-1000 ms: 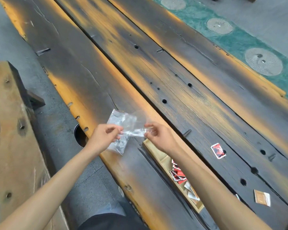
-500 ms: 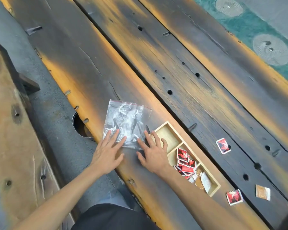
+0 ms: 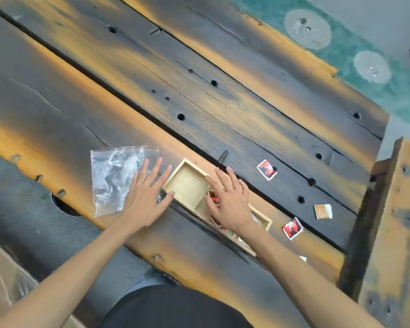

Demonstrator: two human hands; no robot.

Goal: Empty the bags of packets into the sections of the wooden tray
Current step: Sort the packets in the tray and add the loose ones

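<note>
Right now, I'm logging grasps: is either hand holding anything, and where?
Nothing is gripped. The left hand lies flat on the plastic bag; the right hand is spread over the wooden tray.

A long table [image 3: 223, 110] of dark, scorched planks with orange streaks and small holes fills the view. Beyond it lies a green mat [image 3: 365, 55] on grey floor [image 3: 376, 13].

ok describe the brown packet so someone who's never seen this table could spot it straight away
Start at the wooden tray on the dark plank table and look right, past the far end of the tray. The brown packet lies loose there, near the table's right edge. It is the only brown-and-white packet; the two loose neighbours are red.
</note>
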